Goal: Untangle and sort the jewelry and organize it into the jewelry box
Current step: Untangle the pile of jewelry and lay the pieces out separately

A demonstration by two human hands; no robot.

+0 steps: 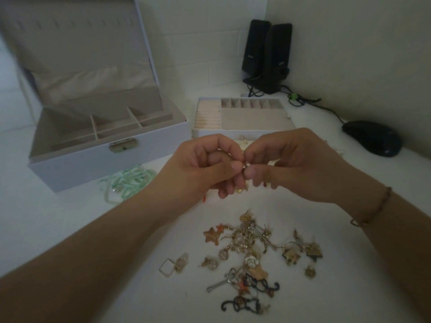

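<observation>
Hands at work: left hand [210, 169] and right hand [291, 164] pinch a small gold trinket [245, 166] between fingertips above tangled jewelry [251, 250] on the counter [70, 229], beside the open jewelry box [93, 157].

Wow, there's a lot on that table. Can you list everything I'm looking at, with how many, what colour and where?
jewelry box: one, white outside, beige lined, lid open, far left.
tray: one, white with beige compartments, right of the box, looks empty.
jewelry pile: many small pieces, mostly gold, some black and orange, near centre of the table.
green ribbon-like tangle: one, pale green, in front of the box.
speakers: two, black, far corner by the wall.
computer mouse: one, black, far right.
table: one, white.
bracelet: one, thin, brownish, on the right wrist.
left hand: pinches a small gold piece together with the right hand, above the pile.
</observation>
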